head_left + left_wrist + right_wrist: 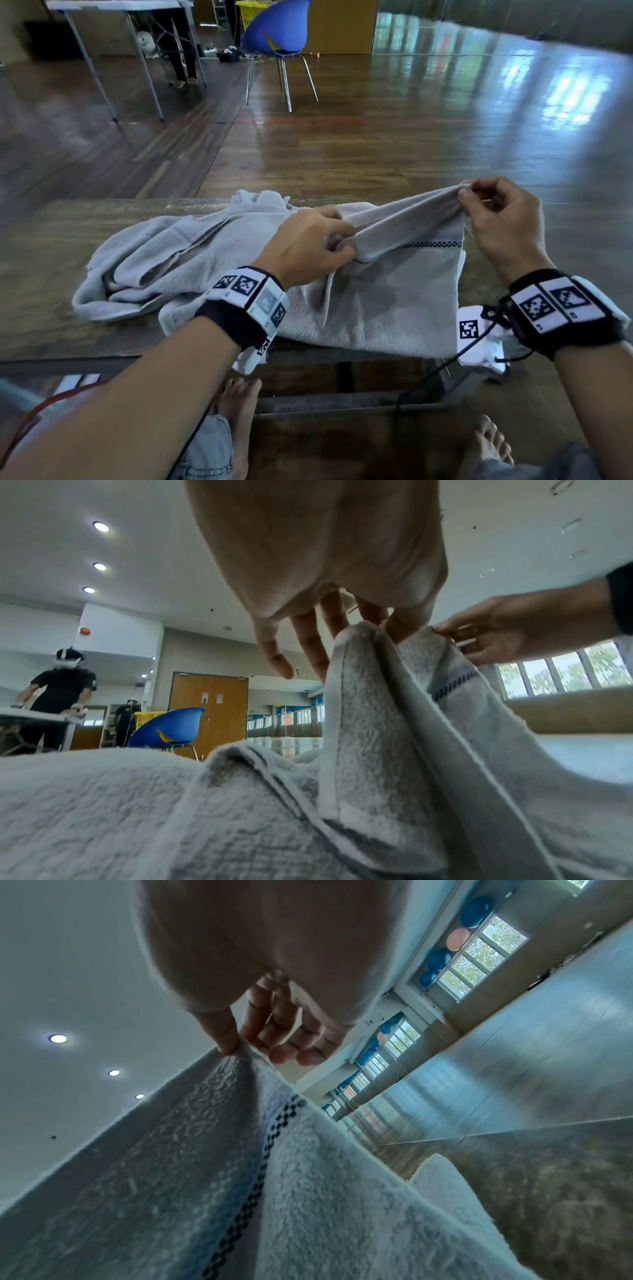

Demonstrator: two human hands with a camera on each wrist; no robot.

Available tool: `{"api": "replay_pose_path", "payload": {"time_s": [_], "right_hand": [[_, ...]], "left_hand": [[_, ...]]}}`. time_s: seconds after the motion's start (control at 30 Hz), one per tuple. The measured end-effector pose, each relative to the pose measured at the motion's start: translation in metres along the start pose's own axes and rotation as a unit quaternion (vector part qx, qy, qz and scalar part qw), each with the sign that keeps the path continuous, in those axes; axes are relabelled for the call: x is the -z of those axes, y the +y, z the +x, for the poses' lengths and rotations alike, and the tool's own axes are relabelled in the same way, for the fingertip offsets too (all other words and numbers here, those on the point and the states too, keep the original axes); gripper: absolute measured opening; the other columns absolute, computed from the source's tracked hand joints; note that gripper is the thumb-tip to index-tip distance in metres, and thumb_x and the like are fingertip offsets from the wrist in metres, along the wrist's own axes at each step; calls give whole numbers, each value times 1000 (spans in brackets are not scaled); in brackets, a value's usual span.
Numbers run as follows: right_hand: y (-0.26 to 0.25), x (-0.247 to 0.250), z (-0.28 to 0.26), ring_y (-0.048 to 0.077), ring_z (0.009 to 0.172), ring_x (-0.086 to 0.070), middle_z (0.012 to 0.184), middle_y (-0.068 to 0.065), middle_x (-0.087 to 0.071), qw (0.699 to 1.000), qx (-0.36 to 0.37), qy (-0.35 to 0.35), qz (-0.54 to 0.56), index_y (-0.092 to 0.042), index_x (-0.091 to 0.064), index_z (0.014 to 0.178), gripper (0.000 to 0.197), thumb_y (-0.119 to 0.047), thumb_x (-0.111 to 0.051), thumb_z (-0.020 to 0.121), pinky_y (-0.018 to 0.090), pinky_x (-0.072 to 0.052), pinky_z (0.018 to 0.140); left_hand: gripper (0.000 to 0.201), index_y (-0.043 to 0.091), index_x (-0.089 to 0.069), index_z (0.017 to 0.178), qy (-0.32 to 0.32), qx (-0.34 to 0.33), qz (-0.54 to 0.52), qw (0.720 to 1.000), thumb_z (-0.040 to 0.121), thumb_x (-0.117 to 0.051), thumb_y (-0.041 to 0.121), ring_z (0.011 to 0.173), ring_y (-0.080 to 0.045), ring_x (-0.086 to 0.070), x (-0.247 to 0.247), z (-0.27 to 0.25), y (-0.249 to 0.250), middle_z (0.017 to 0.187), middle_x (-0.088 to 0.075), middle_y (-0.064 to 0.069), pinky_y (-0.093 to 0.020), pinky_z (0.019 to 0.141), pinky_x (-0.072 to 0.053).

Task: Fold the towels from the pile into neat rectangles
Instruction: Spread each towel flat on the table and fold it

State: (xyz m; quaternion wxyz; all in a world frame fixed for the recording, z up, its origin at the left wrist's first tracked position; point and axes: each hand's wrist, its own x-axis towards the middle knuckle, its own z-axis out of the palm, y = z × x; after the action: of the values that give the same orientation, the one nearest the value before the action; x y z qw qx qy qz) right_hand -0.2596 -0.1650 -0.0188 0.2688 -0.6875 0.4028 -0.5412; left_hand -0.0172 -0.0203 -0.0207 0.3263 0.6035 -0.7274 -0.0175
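A grey towel (pixel 387 301) with a dark checkered stripe hangs over the near edge of a low wooden table (pixel 41 260). My left hand (pixel 308 246) pinches one end of its top hem near the middle. My right hand (pixel 496 212) pinches the other corner between thumb and forefinger, lifted above the table's right side. The hem is stretched between them. In the left wrist view the left hand (pixel 369 631) holds a raised fold of towel (pixel 377 710). The right wrist view shows thumb and finger of the right hand (pixel 240 1045) clamped on the towel corner (pixel 246 1123). More crumpled grey towels (pixel 154 260) lie to the left.
The wooden table ends just past the towels, with glossy wooden floor beyond. A blue chair (pixel 274 31) and a metal-legged table (pixel 116 10) stand far back. My bare feet (pixel 239 411) are under the table's near edge. Other people (pixel 61 691) stand at a distant table.
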Motion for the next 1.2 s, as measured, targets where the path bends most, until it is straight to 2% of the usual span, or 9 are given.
{"api": "replay_pose_path", "payload": {"time_s": [0.13,0.3,0.43,0.57,0.63,0.77,0.87,1.0,1.2], "right_hand": [[-9,-6,-5,-15,65,-57,80,-18,-63,999,18,40,10,-24,-66,92,8,-16,-68,92,4,-44,65],[1,0,4,-17,64,-57,81,-15,-62,992,-15,123,17,-18,-67,99,6,-20,-64,94,2,-42,64],[13,7,11,-4,68,-59,79,-12,-64,997,-68,31,6,-23,-70,93,3,-24,-68,94,17,-50,69],[9,3,9,0,75,-63,79,-14,-70,996,-66,-55,5,-30,-69,82,14,-22,-67,93,26,-52,77],[5,0,7,-3,74,-63,76,-18,-70,995,-57,-83,16,-29,-70,80,14,-21,-66,91,21,-51,77],[-5,-8,-2,5,78,-61,80,-10,-69,987,0,-155,42,-23,-71,83,9,-18,-65,88,17,-49,73],[-12,-14,-9,12,78,-60,80,-8,-68,980,35,-188,58,-20,-70,85,6,-20,-65,88,22,-49,72],[-13,-14,-16,6,75,-65,82,-12,-71,973,69,-214,55,-26,-70,86,8,-20,-67,90,15,-49,69],[-9,-11,-25,9,80,-68,87,-11,-73,978,73,-194,17,-29,-70,89,15,-15,-68,92,21,-54,73]], "left_hand": [[26,20,-68,74,-55,69,163,983,83,-54,40,73,-21,-59,-3,2,-5,78,-63,4,-37,64,-52],[26,12,-66,63,-73,120,106,984,80,-66,31,71,-23,-59,-2,4,-24,75,-64,-2,-41,69,-53],[20,6,-74,68,-142,116,-9,983,81,-73,21,82,-18,-66,-3,3,-34,90,-69,-2,-40,84,-53],[19,10,-77,78,-210,111,-11,971,82,-75,28,92,-16,-62,-13,2,-33,103,-63,-1,-39,90,-51],[23,11,-74,79,-185,107,-18,977,82,-75,34,100,-18,-59,-16,7,-27,110,-59,-4,-39,92,-50],[18,15,-65,91,-20,64,-72,995,89,-68,33,100,-13,-55,-24,26,-6,107,-57,1,-34,94,-47],[16,17,-65,103,3,33,-137,990,91,-68,27,102,-10,-55,-29,38,10,112,-59,1,-29,95,-46],[20,12,-67,96,22,24,-188,982,87,-74,28,98,-5,-58,-38,48,22,106,-66,0,-15,88,-43],[20,5,-72,82,-19,19,-184,983,78,-83,21,95,-15,-67,-53,57,28,103,-73,-4,-40,90,-51]]}}
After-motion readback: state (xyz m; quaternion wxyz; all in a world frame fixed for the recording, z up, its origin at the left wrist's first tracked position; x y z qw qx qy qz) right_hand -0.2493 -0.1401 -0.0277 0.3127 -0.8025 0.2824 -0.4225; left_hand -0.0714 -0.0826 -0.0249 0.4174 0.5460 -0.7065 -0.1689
